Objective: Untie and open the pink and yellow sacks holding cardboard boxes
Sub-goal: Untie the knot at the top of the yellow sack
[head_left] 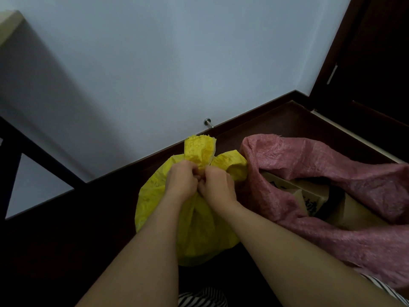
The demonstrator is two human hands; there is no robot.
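Note:
A yellow woven sack stands on the dark floor at centre, its top gathered into a knot with frayed ends sticking up. My left hand and my right hand both pinch the knot, fingers closed on the sack's material. To the right lies a pink woven sack, its mouth open, with flattened cardboard boxes showing inside. The yellow sack's contents are hidden.
A white wall with a dark skirting board runs behind the sacks, with a metal doorstop low on it. A dark wooden door frame stands at right. Dark railing bars cross the left. Striped clothing shows at the bottom.

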